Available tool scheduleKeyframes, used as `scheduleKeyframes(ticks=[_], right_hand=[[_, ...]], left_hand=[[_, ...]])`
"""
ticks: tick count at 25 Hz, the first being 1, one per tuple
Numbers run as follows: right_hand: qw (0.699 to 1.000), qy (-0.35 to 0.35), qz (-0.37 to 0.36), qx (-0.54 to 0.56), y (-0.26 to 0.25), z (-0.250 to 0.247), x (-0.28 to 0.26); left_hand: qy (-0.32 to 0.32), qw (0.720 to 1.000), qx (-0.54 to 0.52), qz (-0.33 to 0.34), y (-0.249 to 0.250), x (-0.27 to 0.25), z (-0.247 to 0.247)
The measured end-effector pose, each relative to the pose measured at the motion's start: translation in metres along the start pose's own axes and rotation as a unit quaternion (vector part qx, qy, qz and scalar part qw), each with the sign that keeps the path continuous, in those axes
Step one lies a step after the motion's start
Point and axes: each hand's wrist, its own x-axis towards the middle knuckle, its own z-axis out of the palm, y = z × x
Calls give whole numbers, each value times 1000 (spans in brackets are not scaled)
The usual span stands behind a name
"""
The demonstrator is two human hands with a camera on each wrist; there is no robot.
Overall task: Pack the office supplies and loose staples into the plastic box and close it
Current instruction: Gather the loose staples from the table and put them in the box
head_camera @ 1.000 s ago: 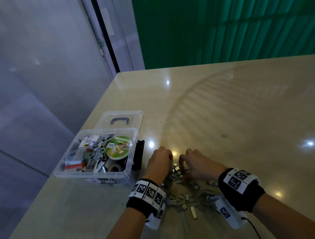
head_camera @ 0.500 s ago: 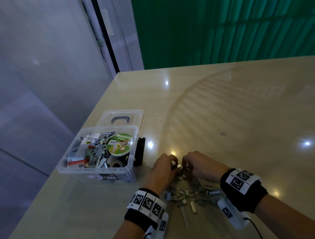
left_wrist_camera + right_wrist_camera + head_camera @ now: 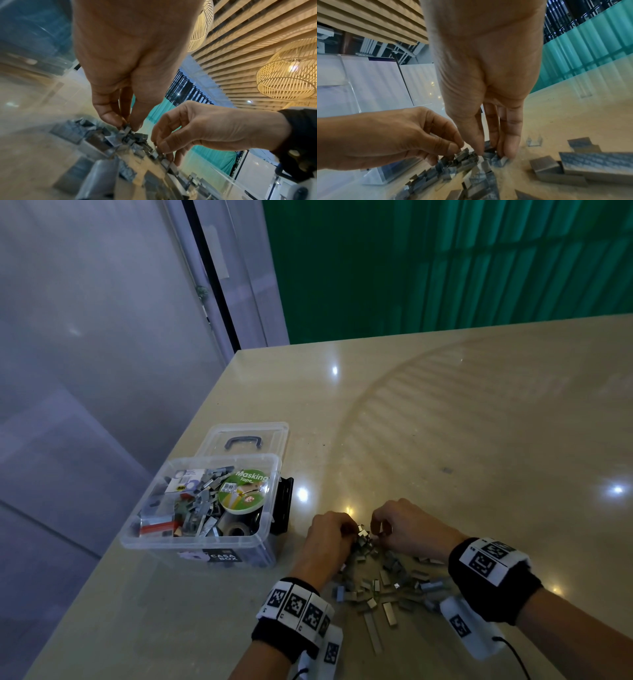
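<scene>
A glossy beige surface point(image 3: 445, 422) carries an open clear plastic box point(image 3: 205, 546); right of the box, loose staple strips point(image 3: 387, 583) lie scattered.

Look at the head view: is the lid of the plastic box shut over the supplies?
No: the lid lies folded back behind the open plastic box, so the masking tape inside shows uncovered.

Left hand point(image 3: 327, 537) and right hand point(image 3: 406, 525) side by side, knuckles up, fingertips pinching staples point(image 3: 363, 534).
</scene>
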Motion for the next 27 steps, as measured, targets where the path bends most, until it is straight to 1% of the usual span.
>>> scheduleKeyframes(ticks=[4, 9, 13, 17, 19, 22, 24, 27], right_hand=[[1000, 6, -4, 10, 2, -5, -3], [999, 9, -19, 28, -3, -17, -12], [998, 15, -34, 41, -2, -28, -11], [997, 17, -41, 65, -9, -40, -12], [996, 9, -47, 78, -16, -48, -12], [992, -10, -72, 98, -37, -60, -10], [990, 6, -99, 101, -58, -67, -5], [985, 20, -134, 109, -100, -72, 4]], left_hand=[[24, 1000, -12, 16, 0, -2, 0], [53, 998, -40, 20, 2, 0, -1], [57, 997, -55, 18, 10, 3, -8], [51, 996, -64, 43, 25, -3, -22], [57, 994, -74, 51, 34, -13, -34], [109, 989, -69, 69, 39, -35, -66], [142, 985, -68, 74, 31, -49, -97], [197, 976, -70, 60, 5, -68, -147]])
